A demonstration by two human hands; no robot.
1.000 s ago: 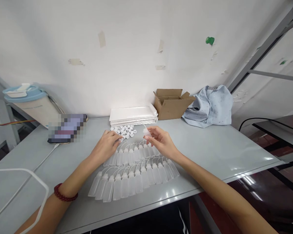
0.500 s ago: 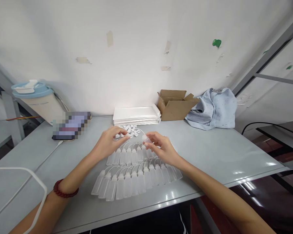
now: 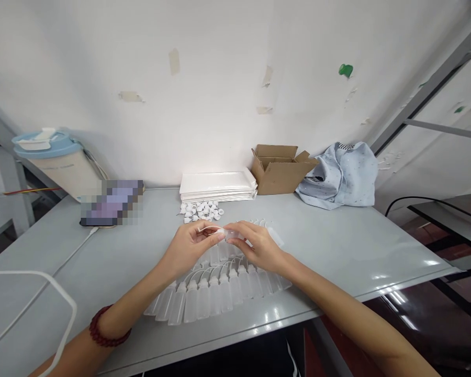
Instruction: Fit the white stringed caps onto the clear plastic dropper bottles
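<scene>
My two hands meet over the middle of the table. My right hand (image 3: 261, 245) grips a small translucent plastic squeeze bottle (image 3: 231, 235), mostly covered by the fingers. At its neck my left hand (image 3: 188, 245) pinches a white cap (image 3: 220, 231); a thin white strap arches beside the left fingers. Below the hands, a front row of similar bottles (image 3: 204, 301) lies side by side, with straps curving from their tops. Behind it a second row (image 3: 215, 255) is partly hidden by my hands. Just beyond, several small white caps (image 3: 202, 210) lie in a loose pile.
A stack of white flat packs (image 3: 217, 184) and an open cardboard box (image 3: 284, 177) stand against the wall, with a light-blue cloth bag (image 3: 341, 175) on the right. At left are a phone (image 3: 112, 203) with its cable (image 3: 68, 256) and a blue-lidded cup (image 3: 63, 165).
My left hand has moved right and down from beside the cap pile to the bottle's neck. My right hand has lowered slightly, and the hands now meet.
</scene>
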